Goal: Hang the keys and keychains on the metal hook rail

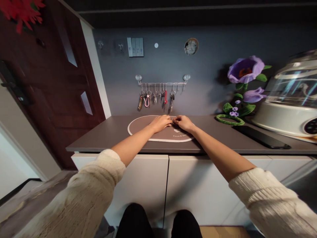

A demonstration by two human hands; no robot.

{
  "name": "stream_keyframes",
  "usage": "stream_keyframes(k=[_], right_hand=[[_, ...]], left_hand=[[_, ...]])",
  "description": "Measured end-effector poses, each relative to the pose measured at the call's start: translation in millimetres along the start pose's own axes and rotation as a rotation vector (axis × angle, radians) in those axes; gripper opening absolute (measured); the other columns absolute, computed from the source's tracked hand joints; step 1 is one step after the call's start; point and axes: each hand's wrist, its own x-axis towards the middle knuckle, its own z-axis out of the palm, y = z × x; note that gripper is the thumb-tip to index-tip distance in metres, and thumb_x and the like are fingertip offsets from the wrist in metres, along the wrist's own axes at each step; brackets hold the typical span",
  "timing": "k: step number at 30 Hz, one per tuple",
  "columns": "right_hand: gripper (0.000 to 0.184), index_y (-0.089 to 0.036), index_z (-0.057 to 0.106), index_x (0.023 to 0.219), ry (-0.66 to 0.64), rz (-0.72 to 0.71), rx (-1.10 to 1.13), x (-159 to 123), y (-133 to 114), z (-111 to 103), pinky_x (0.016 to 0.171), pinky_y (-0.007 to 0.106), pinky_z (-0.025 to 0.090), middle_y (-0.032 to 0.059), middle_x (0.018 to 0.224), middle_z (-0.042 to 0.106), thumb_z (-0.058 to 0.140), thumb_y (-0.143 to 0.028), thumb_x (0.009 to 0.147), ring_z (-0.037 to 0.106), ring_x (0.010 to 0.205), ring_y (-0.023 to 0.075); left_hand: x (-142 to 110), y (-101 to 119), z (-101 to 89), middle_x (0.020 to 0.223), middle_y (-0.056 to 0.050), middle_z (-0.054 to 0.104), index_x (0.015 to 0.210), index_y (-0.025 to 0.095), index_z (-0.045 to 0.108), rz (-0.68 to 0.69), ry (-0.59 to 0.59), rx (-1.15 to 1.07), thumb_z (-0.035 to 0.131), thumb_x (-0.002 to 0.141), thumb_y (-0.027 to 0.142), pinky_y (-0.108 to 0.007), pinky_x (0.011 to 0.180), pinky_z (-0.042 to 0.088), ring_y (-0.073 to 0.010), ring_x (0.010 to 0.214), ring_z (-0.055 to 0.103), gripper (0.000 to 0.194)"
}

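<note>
Both hands meet over an oval brown mat with a pale rim, lying on the counter. My left hand rests low on the mat, its fingers curled and pressed together. Close beside it, my right hand has its fingers pinched. Between the fingertips shows a small dark, partly shiny thing, mostly hidden and too small to name. Behind the hands, a clear rail on the wall carries several key rings, among them a red one and a pink loop.
To the right lie a black phone and purple flowers with a green ring base. A cream appliance with a transparent top stands at the far right. White cabinet doors sit below the counter; a dark red door is left.
</note>
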Motion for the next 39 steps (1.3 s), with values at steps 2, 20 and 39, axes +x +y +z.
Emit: stream_keyframes(k=[2, 20, 39], right_hand=[[0.018, -0.014, 0.065, 0.086, 0.004, 0.002, -0.002, 1, 1, 0, 0.065, 0.019, 0.040, 0.0057, 0.084, 0.068, 0.051, -0.021, 0.077, 0.058, 0.074, 0.0130], [0.017, -0.014, 0.064, 0.084, 0.010, -0.005, 0.019, 2, 2, 1, 0.061, 0.017, 0.038, 0.0040, 0.081, 0.067, 0.051, -0.018, 0.074, 0.057, 0.069, 0.0105], [0.013, -0.016, 0.063, 0.081, 0.039, -0.025, 0.038, 0, -3, 0, 0.066, 0.020, 0.040, 0.0036, 0.081, 0.067, 0.054, -0.020, 0.073, 0.058, 0.073, 0.0122]], left_hand=[[1, 1, -0.4, 0.090, -0.005, 0.057, 0.096, 0.022, 0.063, 0.015, 0.001, 0.025, 0.040, 0.087, 0.031, -0.026, 0.069, 0.038, -0.0162, 0.087, 0.051, 0.026], [-1, 3, -4.6, 0.082, -0.005, 0.060, 0.085, 0.018, 0.060, -0.195, 0.186, -0.153, 0.035, 0.088, 0.025, -0.027, 0.073, 0.037, -0.0156, 0.079, 0.052, 0.026], [3, -8, -0.1, 0.075, -0.003, 0.062, 0.081, 0.016, 0.056, -0.449, 0.558, -0.653, 0.042, 0.084, 0.025, -0.023, 0.068, 0.042, -0.0118, 0.072, 0.056, 0.017]])
